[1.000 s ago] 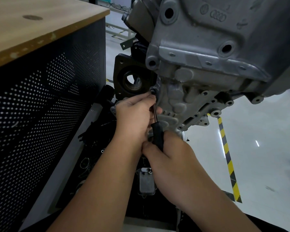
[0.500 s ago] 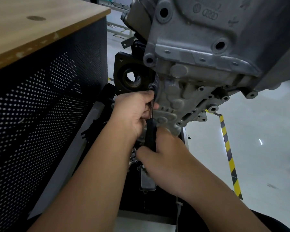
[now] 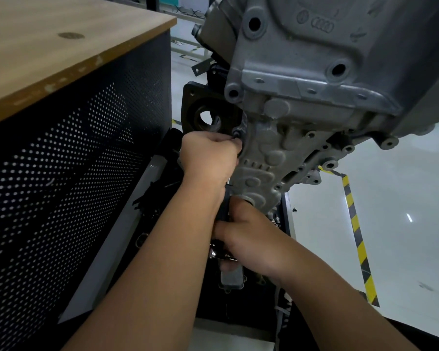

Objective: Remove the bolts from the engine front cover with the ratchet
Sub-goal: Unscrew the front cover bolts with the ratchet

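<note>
The grey cast engine front cover (image 3: 269, 158) hangs from the engine block (image 3: 340, 59) above. A bolt (image 3: 236, 134) sits at the cover's left edge. My left hand (image 3: 208, 158) is closed around the head of the ratchet, pressing it against that bolt; the head itself is hidden under my fingers. The ratchet's black handle (image 3: 224, 206) runs down from there into my right hand (image 3: 249, 236), which grips its lower end.
A wood-topped bench (image 3: 61, 46) with a black perforated side panel (image 3: 74, 186) stands close on the left. A black flange with a round opening (image 3: 208, 117) is behind my left hand. Dark parts lie below. Yellow-black floor tape (image 3: 357, 236) runs on the right.
The handle has swung left and downward with my right hand. My left hand has stayed at the bolt and closed more fully over the ratchet head.
</note>
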`<action>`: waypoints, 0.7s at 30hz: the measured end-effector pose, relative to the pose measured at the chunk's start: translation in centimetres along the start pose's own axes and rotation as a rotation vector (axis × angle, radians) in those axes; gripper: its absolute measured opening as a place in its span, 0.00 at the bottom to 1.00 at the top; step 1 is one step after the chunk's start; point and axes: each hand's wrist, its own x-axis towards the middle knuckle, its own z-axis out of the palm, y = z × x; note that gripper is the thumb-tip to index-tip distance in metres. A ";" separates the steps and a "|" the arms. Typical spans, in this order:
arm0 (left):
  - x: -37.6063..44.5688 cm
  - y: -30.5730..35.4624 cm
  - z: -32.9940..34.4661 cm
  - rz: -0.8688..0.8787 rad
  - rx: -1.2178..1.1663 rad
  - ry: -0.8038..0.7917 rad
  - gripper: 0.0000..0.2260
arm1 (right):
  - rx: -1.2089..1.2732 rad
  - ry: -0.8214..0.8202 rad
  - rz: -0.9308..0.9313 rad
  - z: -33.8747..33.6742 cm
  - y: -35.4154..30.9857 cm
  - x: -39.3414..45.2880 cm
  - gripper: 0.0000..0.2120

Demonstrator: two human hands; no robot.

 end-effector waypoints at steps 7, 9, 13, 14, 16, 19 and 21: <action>0.1 -0.2 1.0 -0.031 -0.030 0.025 0.08 | -0.386 0.291 -0.148 -0.6 1.3 -0.5 0.09; 0.1 -0.1 1.1 -0.053 -0.060 0.034 0.06 | -0.376 0.317 -0.174 -0.5 1.3 -0.8 0.08; -0.2 -0.2 1.3 -0.036 -0.114 0.063 0.08 | -0.363 0.316 -0.189 -0.4 1.0 -1.4 0.08; -0.2 -0.3 1.4 -0.028 -0.125 0.069 0.09 | -0.389 0.323 -0.189 -0.4 0.9 -1.6 0.08; -0.1 -0.6 1.4 -0.006 -0.138 0.077 0.10 | -0.414 0.344 -0.187 -0.3 1.0 -1.8 0.07; 0.1 -0.7 1.1 0.021 -0.114 0.071 0.09 | -0.392 0.361 -0.193 -0.2 0.8 -1.8 0.06; 0.3 -0.6 0.8 0.024 -0.073 0.041 0.07 | -0.352 0.352 -0.195 0.0 0.7 -1.7 0.07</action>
